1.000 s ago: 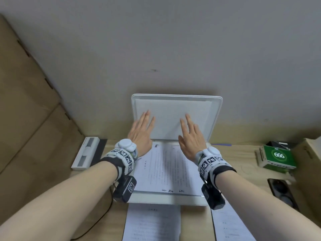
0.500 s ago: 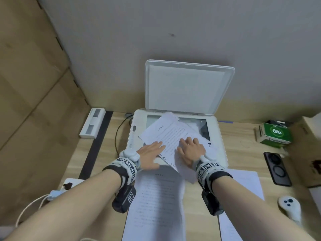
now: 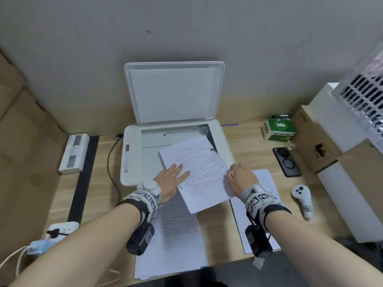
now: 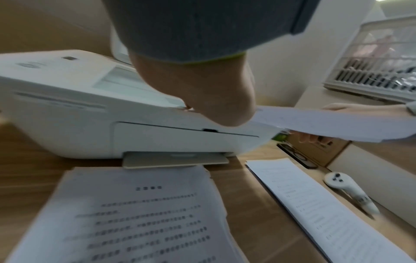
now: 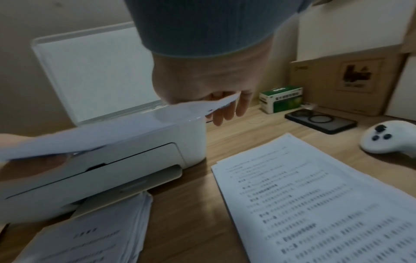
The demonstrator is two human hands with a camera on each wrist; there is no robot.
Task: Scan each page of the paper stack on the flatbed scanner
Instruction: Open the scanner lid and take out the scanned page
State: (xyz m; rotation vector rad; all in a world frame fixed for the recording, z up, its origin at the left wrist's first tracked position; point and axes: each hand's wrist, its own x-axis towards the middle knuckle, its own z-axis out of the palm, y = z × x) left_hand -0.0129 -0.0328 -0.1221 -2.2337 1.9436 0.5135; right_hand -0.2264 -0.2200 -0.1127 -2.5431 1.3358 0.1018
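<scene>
Hanging askew over the front right corner of the flatbed scanner (image 3: 132, 154), a printed sheet (image 3: 199, 175) sits near the middle of the head view, its lower end jutting out past the scanner's front edge. The right hand (image 3: 241, 179) pinches the sheet's right edge, thumb on top and fingers (image 5: 227, 113) curled beneath. The left hand (image 3: 171, 181) lies on the sheet's left edge with fingers stretched out and slack, gripping nothing. The scanner lid (image 3: 174, 92) stands raised against the wall, and the glass (image 3: 165, 137) is partly bare. Below the scanner, at lower centre, lies the paper stack (image 3: 176, 241); a second pile of pages (image 3: 265, 179) rests to the lower right, under the right wrist. Farther right on the wooden desk (image 3: 242, 141) are a white controller (image 3: 301, 197), a dark phone (image 3: 287, 161) and a green box (image 3: 279, 129).
</scene>
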